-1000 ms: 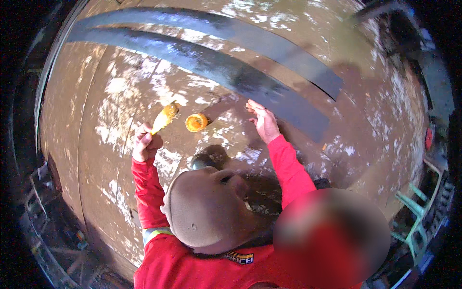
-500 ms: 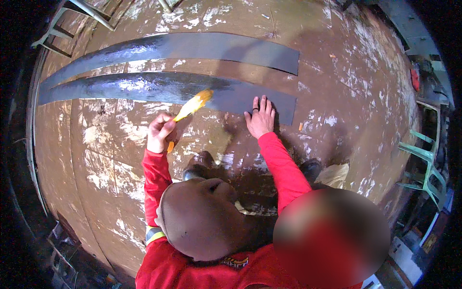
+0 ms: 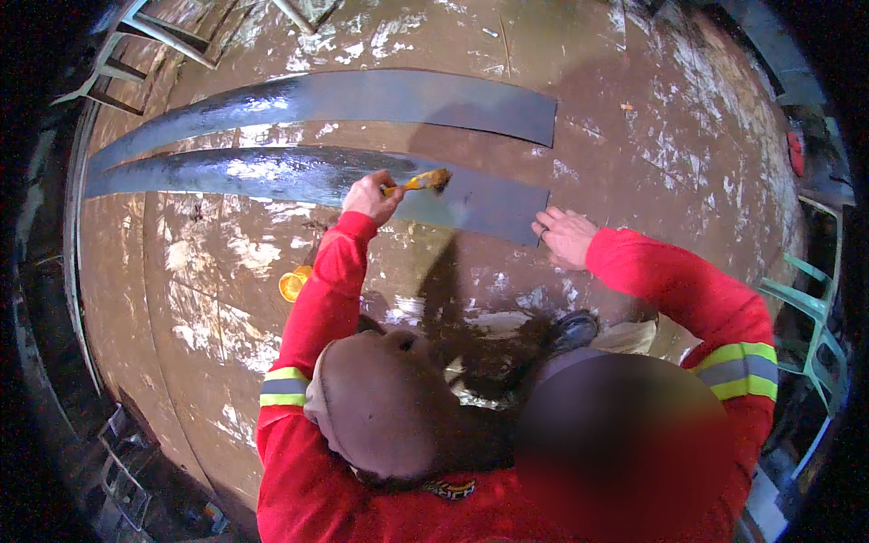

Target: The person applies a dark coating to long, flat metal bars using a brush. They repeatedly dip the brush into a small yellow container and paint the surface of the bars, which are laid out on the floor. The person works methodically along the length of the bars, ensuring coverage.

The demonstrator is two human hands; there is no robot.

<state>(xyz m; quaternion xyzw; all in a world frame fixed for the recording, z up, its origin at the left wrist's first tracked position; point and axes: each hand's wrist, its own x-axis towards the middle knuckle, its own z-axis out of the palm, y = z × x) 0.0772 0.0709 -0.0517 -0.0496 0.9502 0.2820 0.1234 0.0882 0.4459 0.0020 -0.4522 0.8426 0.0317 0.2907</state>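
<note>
My left hand (image 3: 369,198) is closed around the handle of a yellow paintbrush (image 3: 422,181). Its dark-tipped bristles are over the nearer grey strip (image 3: 493,201); whether they touch it I cannot tell. That strip is glossy and wet-looking toward the left and matte toward the right. At its right end is my right hand (image 3: 567,239), fingers extended, with the fingertips against the edge near the corner. Beyond it lies a second long grey strip (image 3: 407,98), also shiny on its left part. An orange container (image 3: 292,284) stands on the floor beside my left forearm.
Brown flooring (image 3: 226,317) with white, scuffed patches spreads around the strips. A metal frame (image 3: 167,36) stands at the far left, and pale green plastic chairs (image 3: 806,303) are along the right side. My shoe (image 3: 575,331) is close to the near strip.
My left hand has carried the paintbrush forward and right, over the nearer strip. The right hand, earlier flat on that strip, has shifted right to its end. The orange container now shows more fully.
</note>
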